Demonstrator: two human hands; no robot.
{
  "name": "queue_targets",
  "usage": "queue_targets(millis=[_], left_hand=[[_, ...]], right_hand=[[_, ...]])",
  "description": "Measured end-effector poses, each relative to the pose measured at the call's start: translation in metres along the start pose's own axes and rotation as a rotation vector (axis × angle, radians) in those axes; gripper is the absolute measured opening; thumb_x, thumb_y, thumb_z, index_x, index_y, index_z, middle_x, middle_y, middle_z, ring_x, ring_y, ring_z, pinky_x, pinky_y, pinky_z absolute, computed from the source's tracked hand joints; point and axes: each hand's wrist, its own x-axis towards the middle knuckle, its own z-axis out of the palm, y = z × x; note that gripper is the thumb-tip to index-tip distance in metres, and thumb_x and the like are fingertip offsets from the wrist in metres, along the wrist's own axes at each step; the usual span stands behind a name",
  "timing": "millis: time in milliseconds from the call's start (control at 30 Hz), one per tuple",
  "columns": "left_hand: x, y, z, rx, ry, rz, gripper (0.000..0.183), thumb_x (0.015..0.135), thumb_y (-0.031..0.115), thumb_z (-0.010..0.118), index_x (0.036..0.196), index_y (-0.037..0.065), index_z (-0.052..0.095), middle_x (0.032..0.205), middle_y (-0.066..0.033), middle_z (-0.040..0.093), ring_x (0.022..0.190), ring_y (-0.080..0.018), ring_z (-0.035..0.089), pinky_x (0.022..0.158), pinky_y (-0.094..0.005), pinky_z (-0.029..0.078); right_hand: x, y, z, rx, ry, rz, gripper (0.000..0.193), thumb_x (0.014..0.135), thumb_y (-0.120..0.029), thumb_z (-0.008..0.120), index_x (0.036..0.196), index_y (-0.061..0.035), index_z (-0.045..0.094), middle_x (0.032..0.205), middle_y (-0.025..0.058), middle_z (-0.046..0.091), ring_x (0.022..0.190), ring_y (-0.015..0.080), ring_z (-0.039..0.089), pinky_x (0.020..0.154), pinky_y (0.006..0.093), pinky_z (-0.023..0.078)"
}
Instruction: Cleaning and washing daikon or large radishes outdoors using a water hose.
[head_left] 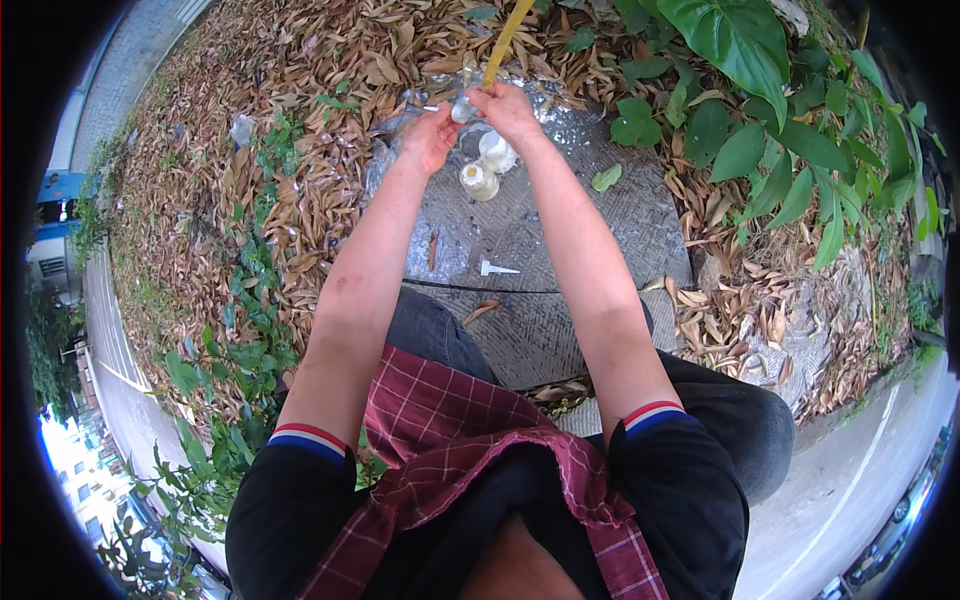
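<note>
Left hand (432,140): fingers narrowly closed; one small, whitish, rounded piece (461,111) held at the fingertips.
Right hand (510,114): curled just beside the piece, near one long yellow strip (508,40); its grip cannot be told.
Containers: one cream, ring-mouthed cylinder (479,182); one white, rounded vessel (497,150), partly hidden.
Nozzle: one white, tapered nozzle (497,268), laid on grey, ribbed concrete slab (610,240).

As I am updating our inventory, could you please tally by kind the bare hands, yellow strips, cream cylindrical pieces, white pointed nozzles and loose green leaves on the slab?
Bare hands (left hand, right hand): 2
Yellow strip: 1
Cream cylindrical piece: 1
White pointed nozzle: 1
Loose green leaf: 1
Total: 6
</note>
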Motion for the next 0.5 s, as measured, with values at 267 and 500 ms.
queue_targets(millis=[267,500], left_hand=[[-0.005,-0.008,0.011,-0.026,-0.063,-0.064,0.016,0.082,0.021,0.052,0.092,0.009,0.053,0.087,-0.0031,0.055,0.081,-0.016,0.05,0.072,-0.0266,0.038],[0.002,0.002,-0.008,-0.082,0.025,-0.039,0.016,0.083,0.023,0.051,0.088,0.008,0.051,0.08,-0.0028,0.053,0.073,-0.0154,0.049,0.062,-0.0241,0.038]], right_hand=[[-0.013,0.002,-0.015,-0.368,-0.05,0.099,0.032,0.07,-0.032,0.061,0.081,-0.0024,0.055,0.08,0.0128,0.06,0.078,0.0254,0.058,0.07,0.0349,0.044],[-0.045,-0.02,-0.021,-0.749,-0.03,-0.109,0.02,0.078,-0.032,0.052,0.091,-0.0198,0.06,0.084,0.0066,0.062,0.08,0.0259,0.058,0.069,0.036,0.045]])
